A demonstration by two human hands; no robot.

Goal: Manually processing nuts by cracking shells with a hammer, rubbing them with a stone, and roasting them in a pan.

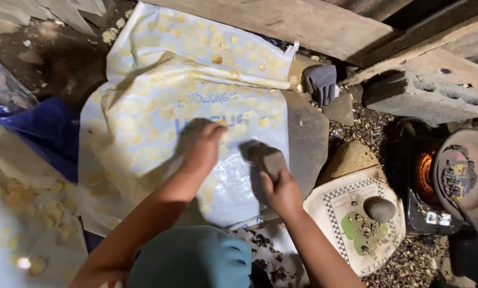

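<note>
My left hand (200,145) lies palm down on a white plastic sheet (143,106) dotted with flattened pale yellow pieces, and holds nothing. My right hand (282,193) grips a brown-grey stone block (265,158), whose end rests on the sheet just right of my left hand. Under the sheet's right edge a flat dark stone slab (309,140) shows. The two hands are about a hand's width apart.
A grey glove (320,82) lies behind the slab, with a concrete block (425,97) to its right. At the right a stove glows orange (424,170) beside a round pan (465,170). A round stone (378,208) sits on a checkered sack (335,205). Blue cloth (36,130) lies left.
</note>
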